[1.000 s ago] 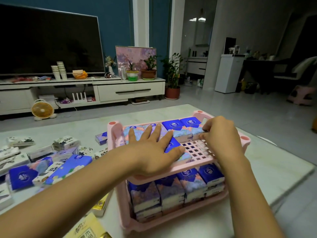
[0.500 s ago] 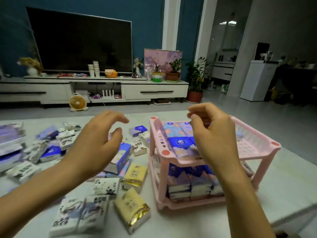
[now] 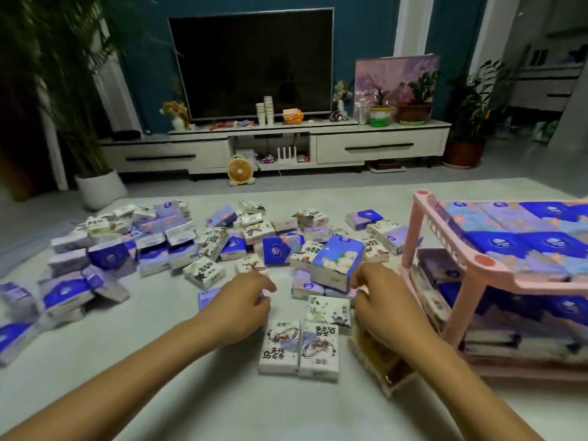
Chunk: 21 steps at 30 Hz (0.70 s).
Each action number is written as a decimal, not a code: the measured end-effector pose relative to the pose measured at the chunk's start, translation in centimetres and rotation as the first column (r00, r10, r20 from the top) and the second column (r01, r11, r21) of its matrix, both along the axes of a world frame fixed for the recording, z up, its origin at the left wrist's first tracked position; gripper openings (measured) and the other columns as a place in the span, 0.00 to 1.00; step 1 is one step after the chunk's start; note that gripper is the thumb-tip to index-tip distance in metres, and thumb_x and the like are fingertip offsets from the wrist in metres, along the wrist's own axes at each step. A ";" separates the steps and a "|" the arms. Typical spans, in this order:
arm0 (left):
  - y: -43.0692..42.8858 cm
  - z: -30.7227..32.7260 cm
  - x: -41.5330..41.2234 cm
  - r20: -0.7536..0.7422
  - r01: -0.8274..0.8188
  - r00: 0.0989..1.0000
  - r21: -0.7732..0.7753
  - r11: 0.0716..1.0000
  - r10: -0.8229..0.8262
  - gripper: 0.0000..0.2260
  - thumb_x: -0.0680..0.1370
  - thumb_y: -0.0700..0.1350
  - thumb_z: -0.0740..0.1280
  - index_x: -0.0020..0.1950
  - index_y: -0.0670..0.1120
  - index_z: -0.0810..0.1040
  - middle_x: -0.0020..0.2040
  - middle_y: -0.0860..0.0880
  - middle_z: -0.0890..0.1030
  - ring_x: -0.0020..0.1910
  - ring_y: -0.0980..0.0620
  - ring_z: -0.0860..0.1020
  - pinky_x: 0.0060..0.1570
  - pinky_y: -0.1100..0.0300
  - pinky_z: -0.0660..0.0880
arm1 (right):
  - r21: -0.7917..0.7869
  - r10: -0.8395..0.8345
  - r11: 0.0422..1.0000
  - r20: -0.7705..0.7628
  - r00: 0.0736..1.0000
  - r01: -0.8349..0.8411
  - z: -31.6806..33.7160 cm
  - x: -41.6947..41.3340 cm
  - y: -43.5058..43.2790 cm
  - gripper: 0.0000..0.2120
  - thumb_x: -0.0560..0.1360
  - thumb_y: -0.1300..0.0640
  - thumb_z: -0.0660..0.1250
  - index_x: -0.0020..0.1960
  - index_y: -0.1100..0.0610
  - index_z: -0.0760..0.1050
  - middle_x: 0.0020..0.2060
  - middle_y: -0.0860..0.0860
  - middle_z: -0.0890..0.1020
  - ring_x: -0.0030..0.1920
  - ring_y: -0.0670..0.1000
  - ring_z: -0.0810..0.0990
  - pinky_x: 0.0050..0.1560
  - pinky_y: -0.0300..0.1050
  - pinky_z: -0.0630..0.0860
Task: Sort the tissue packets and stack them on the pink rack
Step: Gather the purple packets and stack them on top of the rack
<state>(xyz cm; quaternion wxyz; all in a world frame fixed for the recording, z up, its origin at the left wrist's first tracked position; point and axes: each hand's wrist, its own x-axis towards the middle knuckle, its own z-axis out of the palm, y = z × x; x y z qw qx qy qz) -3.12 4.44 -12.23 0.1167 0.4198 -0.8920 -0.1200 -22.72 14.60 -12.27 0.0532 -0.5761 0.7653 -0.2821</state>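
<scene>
Your hands have left the pink rack (image 3: 477,261), where they were pressing packets into the top shelf a second ago, and have come down to the loose pile on the bench (image 3: 191,393). Judged from this, the last placement is finished and you are at the next pick. Both shelves of the rack already carry rows of blue packets.

Your left hand (image 3: 245,302) hovers with its fingers (image 3: 267,286) curled over the right end of a small purple packet (image 3: 207,297). Whether they grip it cannot be told.

Your right hand (image 3: 380,302) has curled fingers (image 3: 358,281) at the near right corner of the blue flowered packet (image 3: 337,261), touching or just beside it. A firm hold is not visible.

Two white printed packets (image 3: 299,348) lie side by side between your wrists, untouched.
</scene>
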 end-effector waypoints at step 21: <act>-5.4 -0.7 -6.3 -0.007 0.076 0.997 0.327 0.942 -0.078 0.27 0.69 0.49 0.74 0.62 0.49 0.64 0.59 0.49 0.73 0.56 0.50 0.73 0.56 0.57 0.73 | 0.326 0.075 0.939 0.127 0.989 -0.113 -0.6 -2.4 -5.0 0.17 0.69 0.56 0.66 0.56 0.54 0.65 0.52 0.53 0.74 0.53 0.56 0.73 0.50 0.48 0.71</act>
